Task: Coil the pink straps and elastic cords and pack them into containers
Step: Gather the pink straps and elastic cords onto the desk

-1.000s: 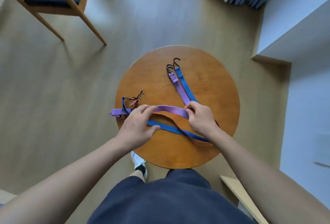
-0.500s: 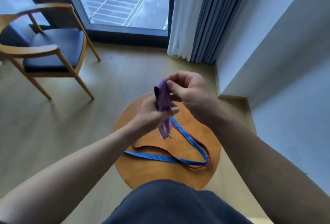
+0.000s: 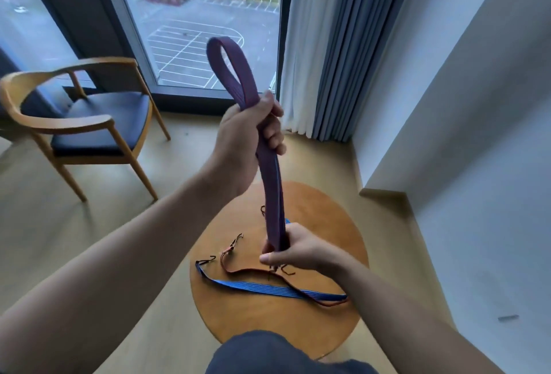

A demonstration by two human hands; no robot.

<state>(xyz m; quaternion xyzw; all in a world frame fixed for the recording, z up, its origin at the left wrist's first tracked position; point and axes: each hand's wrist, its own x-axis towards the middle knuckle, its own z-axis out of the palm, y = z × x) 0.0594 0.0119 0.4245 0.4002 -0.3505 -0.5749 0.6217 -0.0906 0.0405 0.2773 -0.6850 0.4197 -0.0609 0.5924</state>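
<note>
I hold the pink-purple strap (image 3: 271, 195) doubled and stretched upright above the round wooden table (image 3: 253, 317). My left hand (image 3: 247, 138) grips it high up, and a loop of strap stands above that fist. My right hand (image 3: 293, 250) grips its lower end just over the tabletop; dark hooks poke out beneath that hand. A blue elastic cord (image 3: 262, 288) with hooks lies flat on the table, crossed by a thin red-brown cord (image 3: 253, 271) with a hook at its left end. No container shows in view.
A wooden armchair (image 3: 86, 123) with a dark seat stands to the left on the wood floor. Window glass and curtains (image 3: 325, 45) fill the back; a white wall ledge (image 3: 384, 192) juts out at right. My dark-clothed lap is at the bottom edge.
The view has tilted up. My left hand rose with the strap and my right hand dropped to its lower end, so the folded strap is now pulled long and upright.
</note>
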